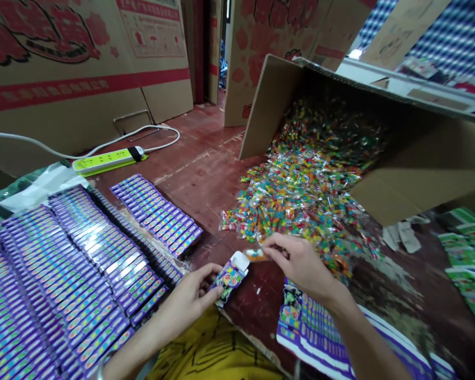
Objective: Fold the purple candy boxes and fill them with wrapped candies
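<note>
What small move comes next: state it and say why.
Probably slide the small clear plastic packet of colourful pieces into the purple printed cardboard box: the right hand holds it beside the box's open white flap, while the left hand grips the box.

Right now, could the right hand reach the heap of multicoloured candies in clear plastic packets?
Probably yes: the right hand is beside the heap, nothing visibly between them, though it holds a small clear packet.

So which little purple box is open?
The box in the left hand: its white flap sticks out. The packed boxes at the picture's left show no such flap.
</note>
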